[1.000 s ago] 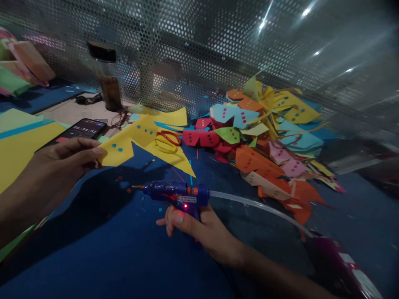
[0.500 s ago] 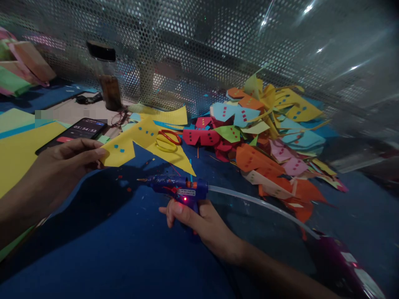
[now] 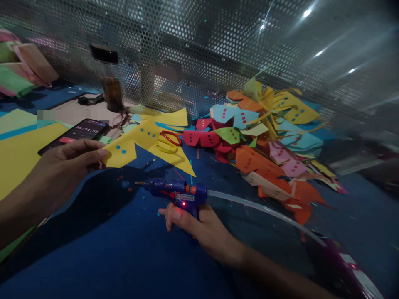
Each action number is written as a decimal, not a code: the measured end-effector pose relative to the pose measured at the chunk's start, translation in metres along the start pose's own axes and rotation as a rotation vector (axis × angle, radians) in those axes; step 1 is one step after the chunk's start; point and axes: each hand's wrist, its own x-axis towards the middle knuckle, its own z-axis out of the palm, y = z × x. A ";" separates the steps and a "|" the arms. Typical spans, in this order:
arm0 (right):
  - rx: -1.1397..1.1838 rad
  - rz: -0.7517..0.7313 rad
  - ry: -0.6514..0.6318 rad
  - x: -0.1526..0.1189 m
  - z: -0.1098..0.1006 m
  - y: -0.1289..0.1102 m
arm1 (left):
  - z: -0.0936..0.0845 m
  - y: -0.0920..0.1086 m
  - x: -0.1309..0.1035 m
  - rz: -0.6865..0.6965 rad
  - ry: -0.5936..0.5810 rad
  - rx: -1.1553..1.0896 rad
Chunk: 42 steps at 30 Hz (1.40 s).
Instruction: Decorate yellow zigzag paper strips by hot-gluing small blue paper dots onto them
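My right hand (image 3: 199, 228) grips a blue glue gun (image 3: 176, 192) with a red light lit and a clear glue stick (image 3: 264, 211) trailing out of its back to the right. The nozzle points left, just above the blue table top (image 3: 118, 257). My left hand (image 3: 67, 166) pinches the left corner of a yellow paper piece (image 3: 137, 141) dotted with small blue squares. Red-and-yellow scissors (image 3: 167, 141) lie on that yellow paper.
A phone (image 3: 76, 133) showing a running timer lies behind my left hand. A heap of folded coloured paper pieces (image 3: 264, 141) fills the right. A dark-capped jar (image 3: 107, 79) stands by the perforated metal wall (image 3: 199, 50). Large yellow sheets (image 3: 18, 153) lie at the left.
The glue gun and my right hand have shifted slightly, nozzle now a little lower and left. My left hand keeps its hold on the yellow paper. The phone timer has advanced.
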 end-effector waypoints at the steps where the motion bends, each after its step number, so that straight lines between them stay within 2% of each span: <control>1: 0.001 -0.002 0.004 0.000 0.000 0.000 | 0.000 0.000 0.000 0.003 -0.004 0.000; 8: -0.005 0.009 0.013 -0.003 0.001 -0.001 | 0.005 0.008 -0.004 -0.018 0.017 -0.020; 15: -0.045 0.021 0.033 -0.005 0.001 -0.003 | 0.004 0.006 -0.003 -0.021 0.002 -0.027; 21: -0.019 0.121 0.016 -0.009 0.004 -0.008 | 0.003 0.007 -0.004 -0.043 -0.005 -0.025; 35: -0.052 0.065 0.026 -0.009 0.002 -0.006 | 0.002 0.006 -0.003 -0.035 -0.010 -0.039; 42: -0.042 0.103 0.032 -0.008 0.005 -0.006 | 0.000 0.002 0.000 -0.025 -0.011 -0.035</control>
